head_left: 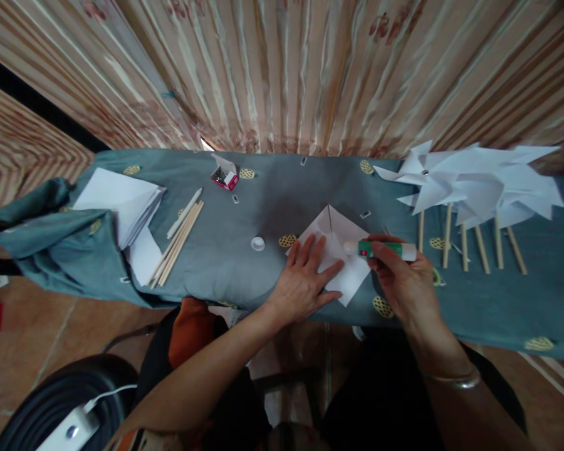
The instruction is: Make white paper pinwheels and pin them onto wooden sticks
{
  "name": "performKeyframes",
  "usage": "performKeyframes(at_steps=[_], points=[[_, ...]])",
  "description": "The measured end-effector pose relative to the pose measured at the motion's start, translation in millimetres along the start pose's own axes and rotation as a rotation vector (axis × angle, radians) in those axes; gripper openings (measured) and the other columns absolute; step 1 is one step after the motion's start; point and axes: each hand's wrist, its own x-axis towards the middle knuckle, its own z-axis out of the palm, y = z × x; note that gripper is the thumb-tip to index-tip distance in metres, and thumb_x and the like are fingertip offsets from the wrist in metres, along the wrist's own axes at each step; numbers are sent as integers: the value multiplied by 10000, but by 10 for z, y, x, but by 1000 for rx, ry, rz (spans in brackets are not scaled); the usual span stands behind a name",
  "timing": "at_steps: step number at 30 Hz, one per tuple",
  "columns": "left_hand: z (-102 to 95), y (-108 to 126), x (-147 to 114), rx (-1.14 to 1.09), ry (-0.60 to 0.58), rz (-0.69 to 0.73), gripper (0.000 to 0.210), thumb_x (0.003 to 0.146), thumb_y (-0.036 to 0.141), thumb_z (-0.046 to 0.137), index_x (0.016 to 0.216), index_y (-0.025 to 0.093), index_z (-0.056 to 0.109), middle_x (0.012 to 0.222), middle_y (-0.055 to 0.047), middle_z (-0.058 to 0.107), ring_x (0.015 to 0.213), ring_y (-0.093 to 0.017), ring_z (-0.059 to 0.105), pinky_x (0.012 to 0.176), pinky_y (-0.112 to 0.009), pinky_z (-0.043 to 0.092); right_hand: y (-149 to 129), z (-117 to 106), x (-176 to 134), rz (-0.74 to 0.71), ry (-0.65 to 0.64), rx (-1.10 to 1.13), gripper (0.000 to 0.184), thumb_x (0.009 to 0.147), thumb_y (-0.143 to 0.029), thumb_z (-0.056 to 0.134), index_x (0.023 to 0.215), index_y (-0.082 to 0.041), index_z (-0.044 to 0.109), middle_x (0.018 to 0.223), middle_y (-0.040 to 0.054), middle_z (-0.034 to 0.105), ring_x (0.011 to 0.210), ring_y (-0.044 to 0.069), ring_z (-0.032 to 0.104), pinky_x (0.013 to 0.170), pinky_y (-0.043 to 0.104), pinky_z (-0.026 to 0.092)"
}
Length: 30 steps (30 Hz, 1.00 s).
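Note:
A square of white paper [352,279] lies turned like a diamond on the cloth, with a dark line running in from its far corner. My left hand [305,279] rests flat on its left part, fingers spread. In my right hand [407,282] is a green and white glue stick [380,250], held nearly level, its uncapped tip over the middle of the paper. Whether the tip touches the sheet I cannot tell. A small white cap [258,243] stands on the cloth left of the paper.
White paper pinwheels [474,185] on wooden sticks lie at the right. Leftward are several wooden sticks [181,244], a white pen [185,213], a stack of paper [122,203] and a small red box [225,176] of metal bits. A pleated curtain [282,75] hangs behind the cloth-covered table [225,250].

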Motion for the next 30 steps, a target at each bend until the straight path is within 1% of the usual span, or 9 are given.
performKeyframes(at_steps=[2,5,8,10,14,19,26,30], points=[[-1,1,1,-19,9,2,628,876,637,503,1398,289,514,1606,-157,233,1488,-427,152,1149,-652,209,7,23,2,0,24,-42,232,642,-320,846,814,-218,729,766,2,721,593,112,596,539,248,479],[-1,3,0,-33,13,-1,632,879,638,493,1403,285,509,1605,-161,230,1489,-428,146,1149,-653,212,24,45,-3,-13,7,-90,253,635,-331,846,831,-233,719,788,7,725,656,145,636,578,272,499],[0,6,-2,-30,9,-7,625,883,631,494,1406,288,504,1601,-155,241,1491,-423,142,1149,-660,205,44,54,-12,-58,-23,-145,288,641,-367,843,862,-240,708,804,10,724,683,170,654,592,298,509],[-3,10,-1,-30,8,-7,623,881,625,506,1407,292,501,1600,-153,247,1492,-425,138,1148,-669,195,46,62,-21,-101,-13,-210,306,635,-379,847,870,-240,709,806,11,727,694,177,660,602,302,514],[-12,17,3,-38,2,-6,627,881,617,515,1411,282,503,1604,-162,238,1491,-431,136,1154,-664,183,14,87,-49,-160,-14,-372,278,648,-405,836,855,-256,724,799,12,732,705,184,661,601,300,515],[-2,11,-1,-41,9,-2,630,879,625,513,1412,290,499,1624,-141,204,1498,-415,121,1156,-664,180,0,90,-64,-226,-56,-476,246,693,-417,800,874,-265,732,864,14,747,750,193,677,643,311,534],[9,16,-6,-43,11,-3,630,892,613,501,1434,292,471,1626,-137,201,1502,-410,109,1155,-666,178,36,69,-71,-224,-81,-520,272,708,-403,794,928,-255,733,930,23,759,814,213,696,702,334,553],[-3,26,-1,-45,2,-14,623,887,600,524,1423,284,491,1619,-146,219,1496,-421,128,1163,-654,164,28,78,-75,-221,-75,-547,267,718,-380,792,944,-251,731,923,24,752,805,211,695,703,334,553]])
